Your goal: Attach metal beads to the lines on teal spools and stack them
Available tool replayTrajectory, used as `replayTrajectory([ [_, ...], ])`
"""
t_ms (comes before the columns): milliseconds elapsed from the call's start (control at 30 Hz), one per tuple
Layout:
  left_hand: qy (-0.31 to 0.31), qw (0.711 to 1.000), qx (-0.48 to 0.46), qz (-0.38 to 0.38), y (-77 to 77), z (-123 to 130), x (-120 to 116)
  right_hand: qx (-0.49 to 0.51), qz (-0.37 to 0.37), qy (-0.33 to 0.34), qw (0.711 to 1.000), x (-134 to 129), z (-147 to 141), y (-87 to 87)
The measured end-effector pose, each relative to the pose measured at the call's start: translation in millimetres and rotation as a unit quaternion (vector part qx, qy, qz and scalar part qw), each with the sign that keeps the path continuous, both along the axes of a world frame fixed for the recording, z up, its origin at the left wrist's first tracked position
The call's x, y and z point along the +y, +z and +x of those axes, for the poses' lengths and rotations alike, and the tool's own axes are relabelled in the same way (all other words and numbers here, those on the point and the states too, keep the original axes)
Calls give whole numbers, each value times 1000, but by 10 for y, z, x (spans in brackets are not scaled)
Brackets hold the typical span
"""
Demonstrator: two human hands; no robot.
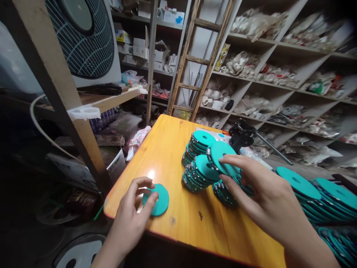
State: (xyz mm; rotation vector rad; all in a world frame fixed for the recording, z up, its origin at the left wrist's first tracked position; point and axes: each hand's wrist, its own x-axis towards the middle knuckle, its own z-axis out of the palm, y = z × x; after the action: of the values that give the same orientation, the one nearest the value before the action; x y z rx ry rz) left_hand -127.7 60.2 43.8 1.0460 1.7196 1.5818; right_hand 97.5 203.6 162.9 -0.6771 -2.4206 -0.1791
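Note:
At the near left of the wooden table, my left hand (132, 213) has its thumb and curled fingers on a flat teal disc (161, 200) with a plain top. My right hand (258, 186) pinches a second teal disc (221, 150) between thumb and fingers. That one has dark, shiny beaded material along its rim and a hole in its centre. It is tilted and held over the stacks. Just beneath and beside it stand a front stack of discs (195, 176) and a rear stack (202, 137). Another stack (224, 193) is partly hidden under my right hand.
More teal discs (299, 184) are stacked at the right. A black clamp-like device with a metal rod (275, 149) stands behind the stacks. A wooden ladder (184, 63) leans at the back near shelves of bagged parts (253, 80). A fan (83, 33) and a post (67, 93) are at left.

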Motion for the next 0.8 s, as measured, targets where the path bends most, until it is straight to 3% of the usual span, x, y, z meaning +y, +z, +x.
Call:
replayTrajectory([
  [167, -15, 989, 129, -71, -175, -212, 19, -89, -31, 3, 996, 87, -165, -43],
  [333, -50, 951, 285, -112, -239, -203, 48, -82, -60, -9, 995, 71, -160, -112],
  [433, -56, 935, 332, -109, -236, -189, 50, -69, -54, -27, 996, 94, -152, -107],
  [600, -64, 933, 341, -97, -218, -193, 49, -102, -34, -28, 994, 90, -154, -62],
  [700, -41, 956, 278, -82, -222, -161, 38, -40, -1, -12, 999, -53, -136, -62],
  [800, -41, 981, 187, -12, -198, -74, -10, 22, -75, 42, 996, -281, -109, -141],
])
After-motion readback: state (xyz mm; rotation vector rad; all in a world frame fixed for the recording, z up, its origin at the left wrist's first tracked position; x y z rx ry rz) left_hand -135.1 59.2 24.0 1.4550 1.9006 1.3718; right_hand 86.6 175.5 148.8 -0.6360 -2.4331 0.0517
